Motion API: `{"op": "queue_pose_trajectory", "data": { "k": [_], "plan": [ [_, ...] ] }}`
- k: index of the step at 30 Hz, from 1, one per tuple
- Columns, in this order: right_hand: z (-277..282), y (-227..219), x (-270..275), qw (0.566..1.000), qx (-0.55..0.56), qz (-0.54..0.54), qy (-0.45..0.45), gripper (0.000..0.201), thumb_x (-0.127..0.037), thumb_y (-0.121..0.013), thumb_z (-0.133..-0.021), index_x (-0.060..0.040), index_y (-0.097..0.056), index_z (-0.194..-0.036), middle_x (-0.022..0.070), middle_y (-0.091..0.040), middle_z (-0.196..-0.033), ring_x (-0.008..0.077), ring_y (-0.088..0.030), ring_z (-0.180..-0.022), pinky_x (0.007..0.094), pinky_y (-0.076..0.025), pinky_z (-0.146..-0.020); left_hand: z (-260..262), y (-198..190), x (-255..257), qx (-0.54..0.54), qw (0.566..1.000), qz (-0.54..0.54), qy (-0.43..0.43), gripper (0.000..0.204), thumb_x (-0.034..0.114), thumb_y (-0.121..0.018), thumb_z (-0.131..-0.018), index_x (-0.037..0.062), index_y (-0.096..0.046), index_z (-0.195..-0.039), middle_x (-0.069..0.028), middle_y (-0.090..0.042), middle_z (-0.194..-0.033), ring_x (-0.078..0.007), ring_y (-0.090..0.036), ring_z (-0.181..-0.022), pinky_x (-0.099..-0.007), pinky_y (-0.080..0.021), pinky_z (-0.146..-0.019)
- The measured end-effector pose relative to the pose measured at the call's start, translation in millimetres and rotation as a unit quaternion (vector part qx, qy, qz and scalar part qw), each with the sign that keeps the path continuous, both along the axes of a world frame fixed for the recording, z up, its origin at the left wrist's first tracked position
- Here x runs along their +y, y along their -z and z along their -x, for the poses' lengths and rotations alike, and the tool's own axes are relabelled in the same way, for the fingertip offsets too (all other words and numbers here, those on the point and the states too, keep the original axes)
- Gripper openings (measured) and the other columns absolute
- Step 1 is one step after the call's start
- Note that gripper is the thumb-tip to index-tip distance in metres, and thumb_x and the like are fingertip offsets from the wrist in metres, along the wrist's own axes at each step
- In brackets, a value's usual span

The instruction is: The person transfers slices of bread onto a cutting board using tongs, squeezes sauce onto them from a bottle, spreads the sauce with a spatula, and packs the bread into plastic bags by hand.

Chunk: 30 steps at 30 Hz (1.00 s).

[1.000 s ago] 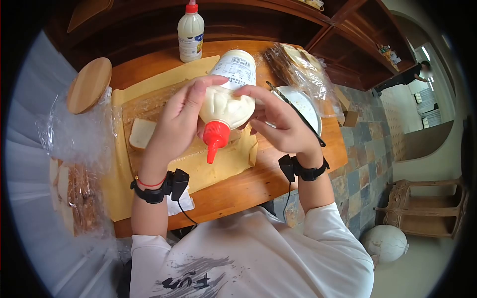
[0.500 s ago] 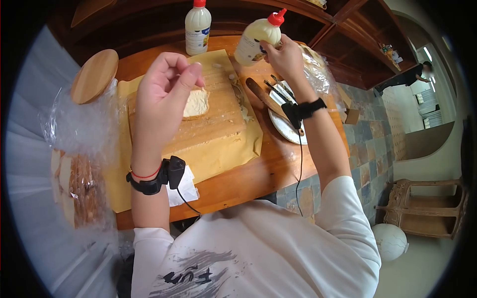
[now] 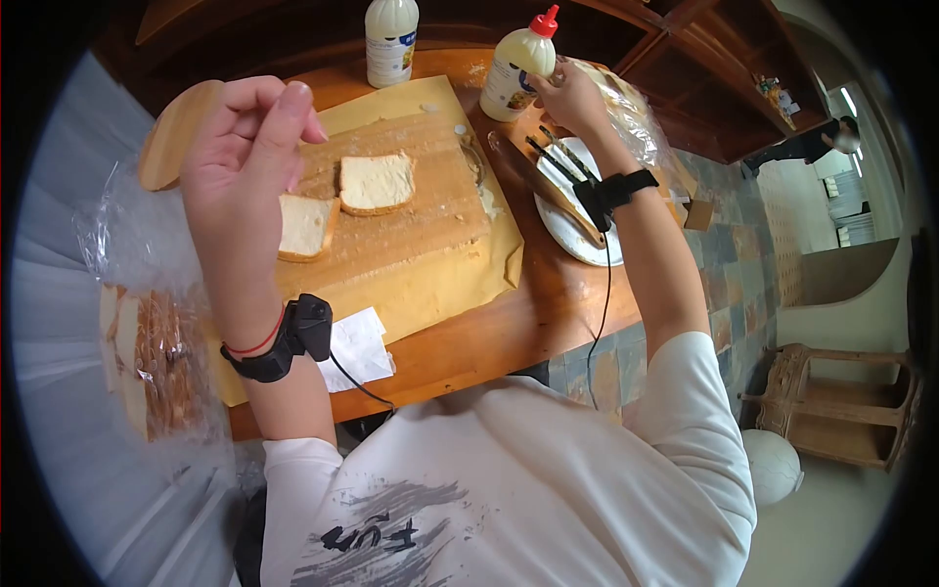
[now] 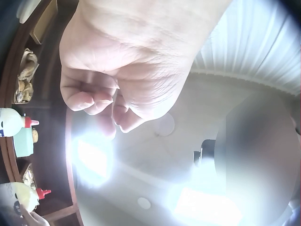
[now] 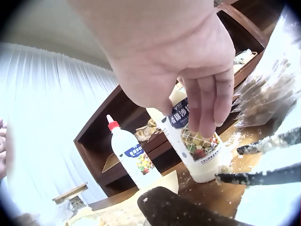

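Note:
My right hand (image 3: 575, 98) grips a squeeze bottle (image 3: 511, 76) of pale cream sauce with a red nozzle cap, at the back right of the table. In the right wrist view the bottle's base (image 5: 205, 175) is at the tabletop, slightly tilted. My left hand (image 3: 245, 147) is raised over the left of the wooden board (image 3: 421, 235), its fingers loosely curled with nothing in them. Two bread slices lie on the board: one spread slice (image 3: 379, 183) in the middle, another slice (image 3: 307, 227) to its left, partly behind the left hand.
A second sauce bottle (image 3: 391, 47) stands at the back. On the right, a white plate (image 3: 567, 247) carries a wooden spatula (image 3: 550, 194) and dark tongs (image 3: 562, 155). Bagged bread (image 3: 621, 112) lies beyond it; more bagged bread (image 3: 156, 362) is at the left. White paper (image 3: 360, 350) lies in front.
Both hands were holding the bottle upside down over the board. The left hand let go and moved left; the right hand turned the bottle upright and carried it to the back right, uncovering the bread.

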State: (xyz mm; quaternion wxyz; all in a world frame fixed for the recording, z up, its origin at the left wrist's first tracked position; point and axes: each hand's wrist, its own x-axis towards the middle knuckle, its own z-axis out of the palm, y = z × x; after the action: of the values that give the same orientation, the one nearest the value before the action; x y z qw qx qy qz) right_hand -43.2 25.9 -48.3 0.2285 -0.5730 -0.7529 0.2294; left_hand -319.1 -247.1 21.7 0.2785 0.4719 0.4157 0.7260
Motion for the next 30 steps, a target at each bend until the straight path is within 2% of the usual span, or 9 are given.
{"op": "queue_pose_trajectory", "data": {
  "k": [4, 6, 8, 12, 16, 18, 24, 26, 30],
  "plan": [
    [-29.0, -7.8, -21.5, 0.998, -0.063, -0.029, 0.001, 0.044, -0.040, -0.073, -0.094, 0.0021, -0.070, -0.108, 0.0165, -0.077, -0.088, 0.0230, -0.075, -0.072, 0.0377, -0.058, -0.073, 1.0, -2.1, -3.5, 0.012, 1.000, -0.023, -0.003, 0.009, 0.013, -0.069, -0.102, 0.0057, -0.064, -0.099, -0.0010, -0.067, -0.082, 0.0000, -0.042, -0.059, -0.0178, -0.031, -0.053],
    [-47.9, -29.2, -56.9, 0.988, -0.081, 0.104, -0.077, 0.040, -0.038, -0.076, -0.090, 0.0013, -0.073, -0.099, 0.0179, -0.076, -0.089, 0.0273, -0.075, -0.075, 0.0387, -0.057, -0.074, 2.6, -3.5, -5.1, 0.014, 1.000, -0.023, -0.006, 0.009, 0.012, -0.068, -0.102, 0.0054, -0.064, -0.100, -0.0013, -0.067, -0.082, 0.0000, -0.042, -0.059, -0.0178, -0.031, -0.053],
    [-75.6, -17.8, -81.1, 0.960, -0.225, -0.028, -0.166, 0.026, -0.025, -0.077, -0.091, -0.0001, -0.073, -0.094, 0.0112, -0.074, -0.081, 0.0235, -0.072, -0.074, 0.0373, -0.055, -0.069, 5.3, -4.8, -8.1, 0.019, 0.999, -0.022, -0.016, 0.009, 0.012, -0.068, -0.102, 0.0052, -0.064, -0.101, -0.0015, -0.067, -0.082, 0.0000, -0.043, -0.058, -0.0177, -0.031, -0.053],
    [-89.3, -13.9, -142.4, 0.942, -0.310, 0.012, -0.124, 0.025, -0.024, -0.079, -0.085, -0.0034, -0.073, -0.098, 0.0171, -0.075, -0.095, 0.0376, -0.072, -0.091, 0.0441, -0.055, -0.078, 6.8, -10.7, -21.5, -0.021, 0.999, -0.028, -0.014, 0.009, 0.012, -0.068, -0.102, 0.0039, -0.064, -0.101, -0.0023, -0.067, -0.080, -0.0001, -0.044, -0.058, -0.0176, -0.032, -0.053],
    [-96.7, 17.0, -149.8, 0.967, -0.241, -0.018, -0.086, 0.025, -0.021, -0.073, -0.085, -0.0029, -0.073, -0.102, 0.0186, -0.075, -0.092, 0.0390, -0.072, -0.090, 0.0459, -0.056, -0.078, 10.9, -10.2, -40.8, 0.032, 0.999, -0.013, 0.002, 0.008, 0.009, -0.056, -0.107, 0.0027, -0.060, -0.103, -0.0082, -0.065, -0.084, -0.0044, -0.043, -0.060, -0.0196, -0.034, -0.056],
    [-94.4, 16.4, -148.2, 0.966, -0.233, -0.012, -0.113, 0.026, -0.020, -0.073, -0.087, -0.0002, -0.072, -0.104, 0.0210, -0.075, -0.091, 0.0391, -0.072, -0.089, 0.0462, -0.056, -0.078, 9.4, -3.7, -48.8, 0.007, 0.999, -0.020, -0.024, 0.010, 0.010, -0.069, -0.101, 0.0026, -0.063, -0.101, -0.0024, -0.068, -0.080, 0.0003, -0.044, -0.058, -0.0170, -0.033, -0.053],
    [-94.4, 3.4, -153.5, 0.971, -0.201, -0.016, -0.125, 0.020, -0.015, -0.068, -0.094, 0.0029, -0.067, -0.104, 0.0250, -0.073, -0.093, 0.0451, -0.069, -0.092, 0.0494, -0.055, -0.081, 18.2, 52.8, -86.1, 0.056, 0.987, 0.117, -0.091, 0.013, 0.012, -0.069, -0.101, 0.0023, -0.061, -0.097, -0.0009, -0.066, -0.078, -0.0018, -0.048, -0.062, -0.0208, -0.038, -0.055],
    [-99.6, -0.6, -156.7, 0.971, -0.193, -0.012, -0.143, 0.017, -0.012, -0.063, -0.098, 0.0026, -0.064, -0.106, 0.0261, -0.072, -0.097, 0.0481, -0.068, -0.094, 0.0501, -0.054, -0.081, 26.5, 77.5, -106.4, 0.190, 0.919, 0.341, -0.063, 0.019, 0.016, -0.071, -0.099, 0.0000, -0.062, -0.094, -0.0024, -0.065, -0.076, -0.0059, -0.054, -0.065, -0.0250, -0.043, -0.057],
    [-80.6, -16.2, -170.2, 0.967, -0.184, -0.046, -0.167, 0.019, -0.009, -0.059, -0.101, 0.0009, -0.057, -0.116, 0.0280, -0.070, -0.099, 0.0491, -0.066, -0.094, 0.0519, -0.053, -0.079, 18.9, 105.5, -140.6, 0.199, 0.873, 0.444, 0.036, 0.027, 0.021, -0.074, -0.097, -0.0031, -0.064, -0.091, -0.0062, -0.067, -0.076, -0.0107, -0.059, -0.067, -0.0289, -0.048, -0.060]
  ]
}}
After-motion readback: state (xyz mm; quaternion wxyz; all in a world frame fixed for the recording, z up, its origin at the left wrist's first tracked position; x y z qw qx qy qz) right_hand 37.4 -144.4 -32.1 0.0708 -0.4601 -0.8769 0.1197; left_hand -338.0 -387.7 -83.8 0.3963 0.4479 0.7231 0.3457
